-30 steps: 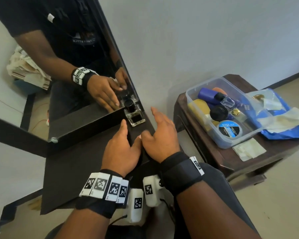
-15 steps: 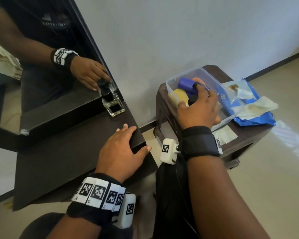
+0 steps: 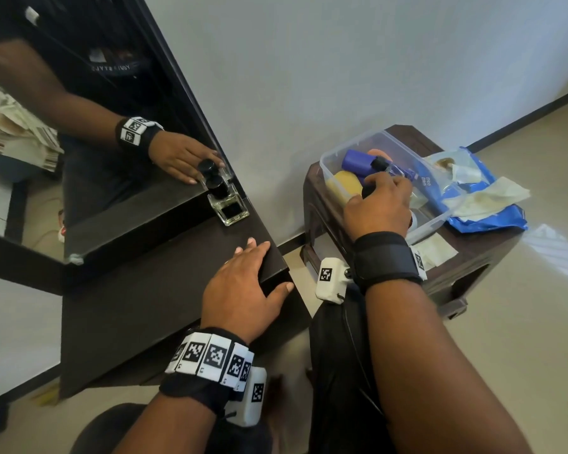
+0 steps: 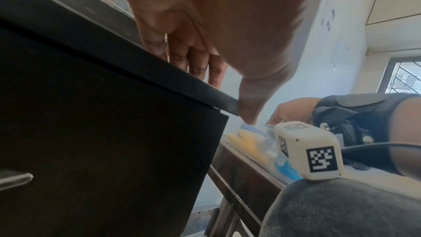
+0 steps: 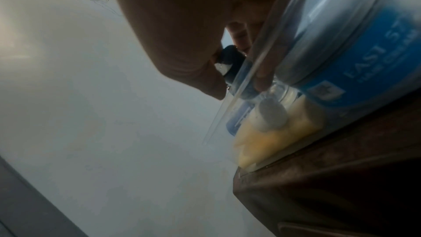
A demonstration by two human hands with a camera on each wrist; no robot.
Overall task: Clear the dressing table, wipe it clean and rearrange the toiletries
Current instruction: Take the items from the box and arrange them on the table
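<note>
Right hand [image 3: 379,208] inside clear tub [image 3: 333,158], fingers curled around a black-capped bottle [image 3: 369,191]. Left hand [image 3: 243,286] flat, fingers straight, on counter [image 3: 128,306] corner. Both unchanged since 0.5 s ago.

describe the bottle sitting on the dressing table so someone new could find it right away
Start at the dark dressing table under the tall mirror. At its back right corner, against the mirror's lower edge, stands a square clear glass perfume bottle with a round black cap. It is the only toiletry on the table; the others lie in the clear plastic tub on the brown stool.
</note>
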